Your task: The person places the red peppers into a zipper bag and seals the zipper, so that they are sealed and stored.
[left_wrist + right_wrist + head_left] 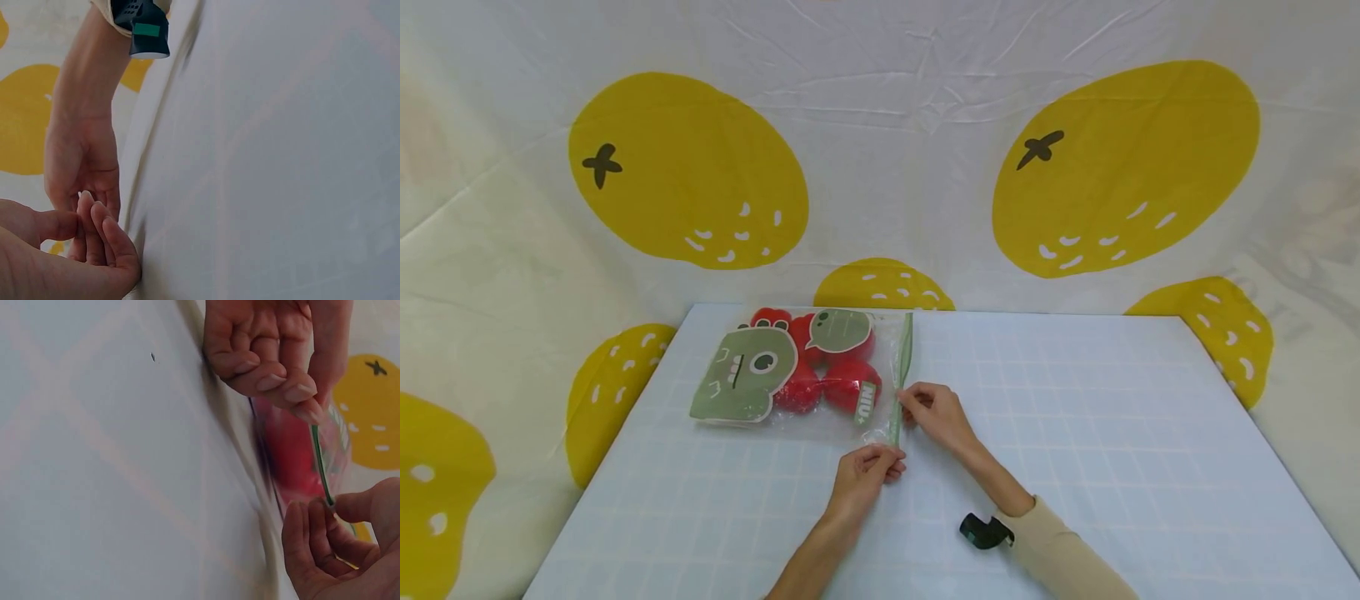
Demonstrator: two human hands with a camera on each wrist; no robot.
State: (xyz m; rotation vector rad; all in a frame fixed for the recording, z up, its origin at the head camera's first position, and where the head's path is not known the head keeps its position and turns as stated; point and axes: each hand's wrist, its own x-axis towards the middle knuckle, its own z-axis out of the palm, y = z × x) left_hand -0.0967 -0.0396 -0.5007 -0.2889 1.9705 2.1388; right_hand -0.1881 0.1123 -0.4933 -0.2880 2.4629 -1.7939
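Observation:
A clear zip bag (805, 421) with a green cartoon monster print lies on the far left-centre part of the table. Several shiny red rounded things (852, 383) show inside, their kind partly hidden by the print. Along the bag's right side runs a green zip edge (905, 358). My left hand (861, 479) pinches that edge at its near corner, thumb against the fingers. A little farther up, my right hand (938, 415) pinches the same edge from the right. In the right wrist view the green strip (320, 464) stretches between the two hands.
The table (1075, 433) has a pale blue checked cover. Behind and beside it hangs a white cloth (895, 192) printed with large yellow fruit shapes. A dark wrist device (983, 531) sits at my right sleeve (1052, 542).

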